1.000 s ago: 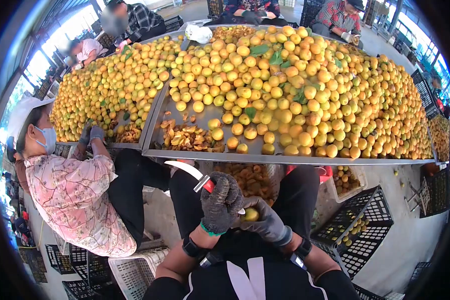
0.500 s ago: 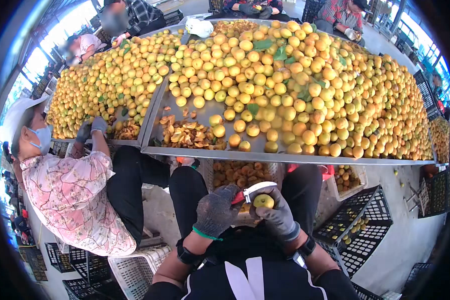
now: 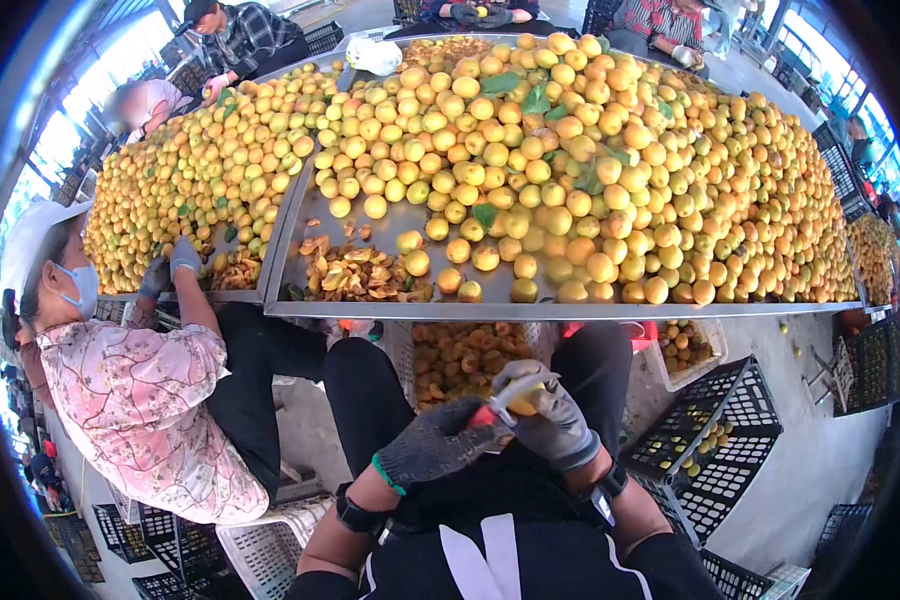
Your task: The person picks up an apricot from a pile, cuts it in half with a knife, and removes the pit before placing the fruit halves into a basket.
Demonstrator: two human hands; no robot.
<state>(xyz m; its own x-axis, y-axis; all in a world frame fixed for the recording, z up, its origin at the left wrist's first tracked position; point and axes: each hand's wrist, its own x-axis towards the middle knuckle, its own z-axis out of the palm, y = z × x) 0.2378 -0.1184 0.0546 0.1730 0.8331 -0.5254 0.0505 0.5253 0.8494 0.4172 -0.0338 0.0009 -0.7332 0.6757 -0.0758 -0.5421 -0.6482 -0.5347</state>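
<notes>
My left hand (image 3: 432, 442), in a dark knit glove with a green cuff, is closed around the red handle of a curved knife (image 3: 483, 416). Its pale blade lies across a yellow apricot (image 3: 523, 403), slightly blurred. My right hand (image 3: 558, 432), gloved in grey, grips that apricot, and its fingers partly hide the fruit. Both hands meet above my lap. Just beyond them, between my knees, a crate holds cut orange apricot pieces (image 3: 465, 360).
Whole apricots (image 3: 660, 200) heap the metal table (image 3: 570, 312), with cut scraps (image 3: 355, 270) near its front edge. A person in a pink floral shirt (image 3: 135, 420) sits close on my left. Black crates (image 3: 735, 450) stand to the right, and a white crate (image 3: 270, 555) at lower left.
The knife and apricot have turned in my hands, with the blade now across the fruit. My left hand has shifted slightly lower. The camera view has moved a little.
</notes>
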